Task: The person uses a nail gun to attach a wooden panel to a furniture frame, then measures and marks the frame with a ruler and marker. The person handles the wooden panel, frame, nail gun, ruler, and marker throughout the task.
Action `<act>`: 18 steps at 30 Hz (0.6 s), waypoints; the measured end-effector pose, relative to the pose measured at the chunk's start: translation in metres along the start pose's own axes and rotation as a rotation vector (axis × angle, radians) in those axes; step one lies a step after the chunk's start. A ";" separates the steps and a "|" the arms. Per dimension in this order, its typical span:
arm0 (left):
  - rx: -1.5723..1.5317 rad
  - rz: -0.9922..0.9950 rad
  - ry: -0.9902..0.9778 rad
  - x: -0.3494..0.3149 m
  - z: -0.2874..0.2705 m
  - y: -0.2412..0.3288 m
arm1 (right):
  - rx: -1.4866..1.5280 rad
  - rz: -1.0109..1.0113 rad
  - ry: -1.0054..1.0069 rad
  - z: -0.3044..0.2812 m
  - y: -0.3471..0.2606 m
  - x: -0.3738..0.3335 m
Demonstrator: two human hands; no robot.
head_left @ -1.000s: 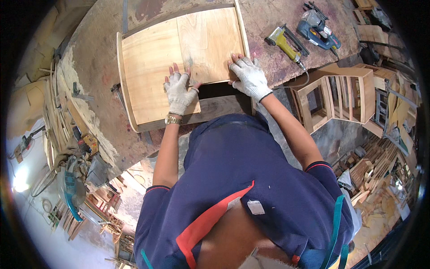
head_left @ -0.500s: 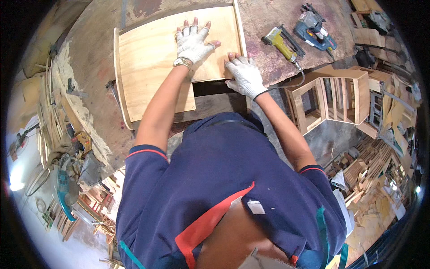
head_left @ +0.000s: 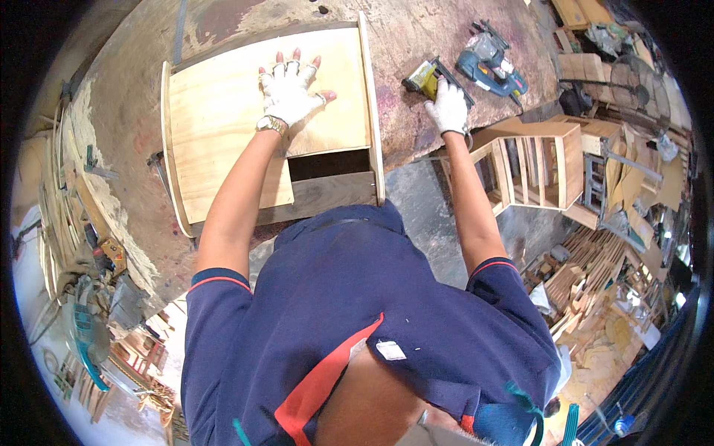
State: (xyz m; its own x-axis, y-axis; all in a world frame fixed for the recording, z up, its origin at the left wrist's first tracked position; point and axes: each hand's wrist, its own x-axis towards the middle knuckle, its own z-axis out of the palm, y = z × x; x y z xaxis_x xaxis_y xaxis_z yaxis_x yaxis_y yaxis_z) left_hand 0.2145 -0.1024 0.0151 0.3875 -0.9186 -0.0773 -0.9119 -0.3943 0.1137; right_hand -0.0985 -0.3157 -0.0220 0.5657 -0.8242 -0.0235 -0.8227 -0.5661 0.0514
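My left hand (head_left: pixel 288 95), in a white fingerless glove, lies flat with fingers spread on a pale plywood panel (head_left: pixel 223 134). The panel sits between two raised wooden side strips, part of a shallow wooden frame. A notch at its near right corner exposes a dark gap and a grey-brown board (head_left: pixel 335 192) at the front. To the right of the frame, my right hand (head_left: pixel 448 108), also gloved, is closed around the handle of a yellow nail gun (head_left: pixel 421 79) lying on the worktable. Its handle is mostly hidden under the glove.
A blue power tool (head_left: pixel 487 70) lies just beyond the nail gun on the stained worktable (head_left: pixel 401 134). At right stands a slatted wooden frame (head_left: pixel 535 163), with scrap wood (head_left: pixel 587 260) piled behind it. A teal power tool (head_left: pixel 83 334) is at lower left.
My right hand has left the panel's near right edge, reached right and taken hold of the nail gun. My left hand stays pressed on the panel. The whole view has shifted slightly.
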 end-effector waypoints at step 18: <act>-0.206 -0.041 0.012 -0.005 -0.002 -0.006 | 0.730 0.143 -0.241 -0.149 -0.114 0.090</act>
State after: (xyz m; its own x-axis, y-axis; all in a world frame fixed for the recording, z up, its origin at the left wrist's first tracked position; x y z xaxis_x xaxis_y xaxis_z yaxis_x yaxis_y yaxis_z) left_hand 0.2182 -0.0953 0.0164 0.4262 -0.9016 -0.0743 -0.8490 -0.4270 0.3112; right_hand 0.0548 -0.3241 0.1188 0.4929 -0.8217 -0.2862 -0.7619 -0.2488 -0.5980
